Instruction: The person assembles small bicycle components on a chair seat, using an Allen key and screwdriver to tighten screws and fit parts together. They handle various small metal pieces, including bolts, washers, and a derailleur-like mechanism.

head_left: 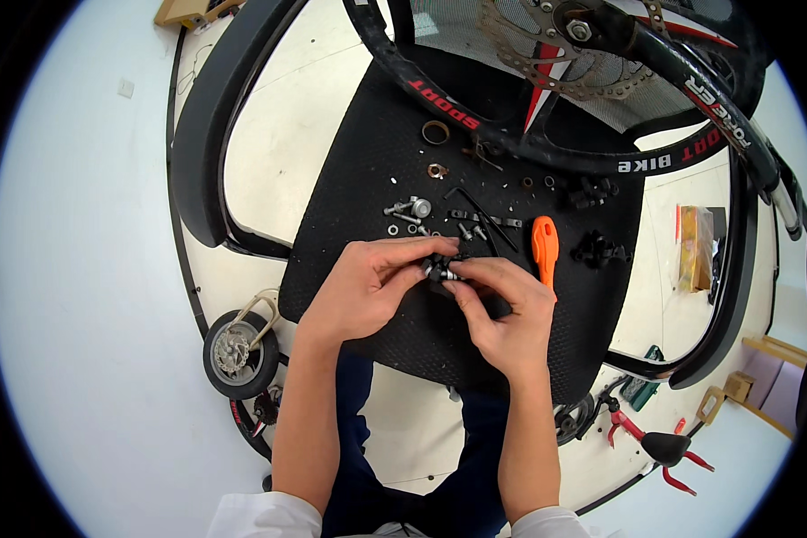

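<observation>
1. Black and small, a metal part (pixel 441 268) sits pinched between both hands over the black textured mat (pixel 359 206).
2. Left hand (pixel 368 287) closes its fingertips on the part's left side; right hand (pixel 502 309) grips its right end — thumb and forefinger closed.
3. Just beside the right hand lies an orange-handled tool (pixel 544 247); loose bolts and washers (pixel 408 213) lie scattered beyond — near a bicycle wheel rim (pixel 547 148).

A black textured rubber mat (pixel 368 215) carries scattered silver bolts and washers (pixel 408 212), an orange-handled tool (pixel 544 247) and a brass ring (pixel 436 132).
</observation>
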Tool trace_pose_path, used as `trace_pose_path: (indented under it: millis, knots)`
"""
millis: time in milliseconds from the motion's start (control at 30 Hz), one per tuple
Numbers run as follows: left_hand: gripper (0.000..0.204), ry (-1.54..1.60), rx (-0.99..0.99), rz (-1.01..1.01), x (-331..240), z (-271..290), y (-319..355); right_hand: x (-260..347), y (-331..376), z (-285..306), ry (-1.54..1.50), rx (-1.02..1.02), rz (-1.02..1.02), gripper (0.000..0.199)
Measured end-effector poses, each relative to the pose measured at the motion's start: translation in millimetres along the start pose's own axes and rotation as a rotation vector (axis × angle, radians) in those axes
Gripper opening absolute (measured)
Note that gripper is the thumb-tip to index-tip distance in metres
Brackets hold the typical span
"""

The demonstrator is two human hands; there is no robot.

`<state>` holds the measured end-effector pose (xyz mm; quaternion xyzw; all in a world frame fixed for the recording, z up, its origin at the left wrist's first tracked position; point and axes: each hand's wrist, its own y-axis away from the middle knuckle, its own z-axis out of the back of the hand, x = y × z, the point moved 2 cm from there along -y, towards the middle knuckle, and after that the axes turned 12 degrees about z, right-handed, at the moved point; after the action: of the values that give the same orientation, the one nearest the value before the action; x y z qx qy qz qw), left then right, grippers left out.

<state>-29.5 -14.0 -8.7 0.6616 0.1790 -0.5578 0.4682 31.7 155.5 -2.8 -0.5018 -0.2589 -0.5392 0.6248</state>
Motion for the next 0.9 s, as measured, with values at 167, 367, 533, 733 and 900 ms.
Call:
trace_pose_path:
  millis: [167, 367, 533, 733, 900]
  knots:
    - [0.044, 0.002, -0.005, 0.012, 0, -3, 0, -2, 0, 4, -0.001, 0.007, -0.004, 0.015]
    - [0.043, 0.031, -0.015, 0.078, 0, -4, -1, -2, 0, 4, 0.023, -0.028, -0.005, 0.015]
    - [0.040, 0.064, -0.056, 0.033, 4, -6, -1, 1, -1, 8, 0.020, -0.041, -0.073, 0.014]
    - [0.035, 0.065, -0.141, 0.012, 1, -10, 0, -6, 3, 8, -0.026, -0.098, -0.089, 0.017]
    - [0.033, 0.095, -0.143, -0.038, 2, -11, -1, -9, 3, 11, -0.061, -0.055, -0.169, 0.018]
